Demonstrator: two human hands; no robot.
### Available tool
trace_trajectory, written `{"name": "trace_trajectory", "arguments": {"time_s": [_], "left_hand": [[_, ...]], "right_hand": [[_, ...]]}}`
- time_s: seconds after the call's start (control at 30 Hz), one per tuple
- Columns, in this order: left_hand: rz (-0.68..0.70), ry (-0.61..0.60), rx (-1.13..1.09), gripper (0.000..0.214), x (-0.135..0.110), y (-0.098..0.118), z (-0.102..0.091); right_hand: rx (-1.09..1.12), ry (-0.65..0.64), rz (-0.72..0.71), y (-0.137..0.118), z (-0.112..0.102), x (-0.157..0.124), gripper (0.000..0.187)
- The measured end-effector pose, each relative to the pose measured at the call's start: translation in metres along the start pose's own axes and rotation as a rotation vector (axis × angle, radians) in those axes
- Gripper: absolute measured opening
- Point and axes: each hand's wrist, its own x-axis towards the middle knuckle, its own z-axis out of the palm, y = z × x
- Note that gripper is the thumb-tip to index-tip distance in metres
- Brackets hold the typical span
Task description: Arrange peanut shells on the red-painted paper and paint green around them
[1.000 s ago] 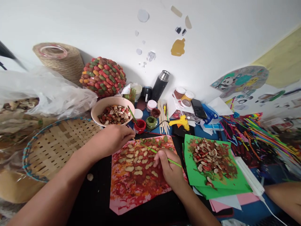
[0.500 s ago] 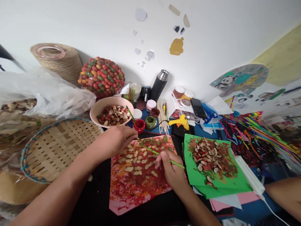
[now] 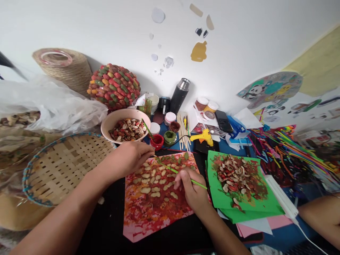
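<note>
Right hand point(image 3: 193, 194) with green brush point(image 3: 171, 170), left hand point(image 3: 130, 158) at painted sheet point(image 3: 148, 212)

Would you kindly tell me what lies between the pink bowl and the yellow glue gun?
Head view: a red paint pot, a green paint pot and wooden sticks.

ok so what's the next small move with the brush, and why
Probably dab the thin green paintbrush onto a shell beside the left hand: the right hand grips the brush with its tip aimed there, and many pale peanut shells on the paint-smeared pink sheet look unpainted.
</note>
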Motion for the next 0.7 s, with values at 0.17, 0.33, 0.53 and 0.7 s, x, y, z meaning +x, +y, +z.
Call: {"name": "trace_trajectory", "arguments": {"time_s": [0.17,0.33,0.53,0.7], "left_hand": [[0.001,-0.008,0.000,0.036,0.0000,-0.0004,-0.0019],[-0.008,-0.013,-0.006,0.033,-0.0010,0.0001,-0.0020],[0.000,-0.002,-0.010,0.036,-0.0017,-0.0016,-0.0015],[-0.018,-0.019,-0.016,0.034,-0.0031,-0.0034,-0.0044]], "right_hand": [[-0.016,-0.037,-0.023,0.0001,0.0011,0.0017,0.052],[-0.030,-0.025,0.009,0.0007,-0.0008,0.0020,0.054],[-0.015,-0.053,0.000,-0.0006,0.0043,0.0051,0.054],[-0.012,-0.025,0.021,0.0023,-0.0056,-0.0001,0.054]]}}
